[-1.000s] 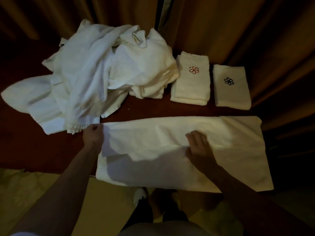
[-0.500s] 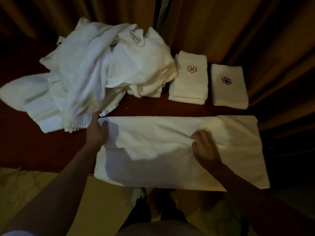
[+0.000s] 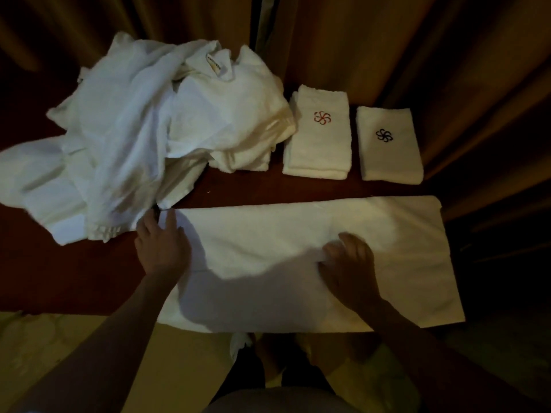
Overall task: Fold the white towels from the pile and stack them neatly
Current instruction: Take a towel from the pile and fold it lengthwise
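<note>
2 hands rest on a long white towel (image 3: 298,257) spread across the near edge of the dark red tabletop (image 3: 74,272). The towel lies lengthwise from left to right, its near edge hanging just past the tabletop's front. The left hand (image 3: 162,245) lies flat and open on the towel's left end, fingers stretched toward the far corner, gripping nothing. The right hand (image 3: 348,263) sits near the middle of the towel with its fingers curled — they pinch a small ridge of cloth at the fingertips, where the fabric bunches up slightly.

Behind the left hand, a loose pile (image 3: 155,129) of white towels covers the far left of the tabletop; its lowest edge comes just beside the spread towel's far left corner. To the right of the pile stand 2 folded stacks, side by side but apart: one (image 3: 319,144) marked with a red pinwheel emblem and touching the pile, the other (image 3: 390,147) with a dark emblem. Both sit just beyond the towel's far edge, with a strip of bare tabletop between. Brownish curtains (image 3: 387,40) hang behind everything — the light is dim.
</note>
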Demonstrator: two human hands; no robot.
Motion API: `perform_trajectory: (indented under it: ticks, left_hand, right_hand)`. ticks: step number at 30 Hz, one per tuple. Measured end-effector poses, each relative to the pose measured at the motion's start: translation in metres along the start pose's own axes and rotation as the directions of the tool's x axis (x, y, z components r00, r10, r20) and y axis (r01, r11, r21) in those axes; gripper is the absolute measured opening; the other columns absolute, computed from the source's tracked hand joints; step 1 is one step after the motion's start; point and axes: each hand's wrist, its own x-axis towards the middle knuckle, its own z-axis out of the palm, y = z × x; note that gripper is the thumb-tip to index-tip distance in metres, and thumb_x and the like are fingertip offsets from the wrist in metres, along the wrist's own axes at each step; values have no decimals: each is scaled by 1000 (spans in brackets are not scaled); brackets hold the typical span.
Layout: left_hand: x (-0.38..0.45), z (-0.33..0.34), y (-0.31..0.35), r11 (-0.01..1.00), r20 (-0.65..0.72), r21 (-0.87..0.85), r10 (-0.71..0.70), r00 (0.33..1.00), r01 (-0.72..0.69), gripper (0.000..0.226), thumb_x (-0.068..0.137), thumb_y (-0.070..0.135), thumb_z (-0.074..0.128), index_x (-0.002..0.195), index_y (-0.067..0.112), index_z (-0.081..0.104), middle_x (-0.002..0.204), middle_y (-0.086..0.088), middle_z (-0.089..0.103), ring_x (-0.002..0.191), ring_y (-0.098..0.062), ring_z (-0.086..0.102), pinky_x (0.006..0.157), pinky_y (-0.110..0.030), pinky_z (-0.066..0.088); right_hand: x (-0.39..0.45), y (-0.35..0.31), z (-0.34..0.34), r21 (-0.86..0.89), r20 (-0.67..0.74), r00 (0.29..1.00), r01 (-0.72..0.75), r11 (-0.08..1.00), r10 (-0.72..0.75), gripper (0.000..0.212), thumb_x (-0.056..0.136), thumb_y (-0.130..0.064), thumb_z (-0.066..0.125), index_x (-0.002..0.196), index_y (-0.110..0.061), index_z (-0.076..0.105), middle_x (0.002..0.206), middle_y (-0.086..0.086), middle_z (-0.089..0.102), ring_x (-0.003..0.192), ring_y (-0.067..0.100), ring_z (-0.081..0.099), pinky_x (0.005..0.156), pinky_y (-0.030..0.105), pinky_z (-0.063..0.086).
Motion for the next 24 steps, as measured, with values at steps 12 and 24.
perform_trajectory:
  ticks: [12,24]
  left_hand:
    - [-59,49,157,902,326,-32,416,849,-430,76,93,63,11,157,22,22,164,-15,9,151,-39,4,120,-54,14]
    - [-61,38,140,954,290,35,276,916,-299,95,82,82,7,157,24,16,165,-12,3,151,-37,-5,120,-57,11]
  right_hand:
    - [-5,-16,1,231,-55,998,28,973,-16,49,91,-48,48,129,-19,60,138,13,56,128,34,50,101,48,43]
    - [-2,185,-33,257,203,526,-842,474,826,69,92,-48,61,144,-9,39,144,23,37,131,44,35,103,52,34]
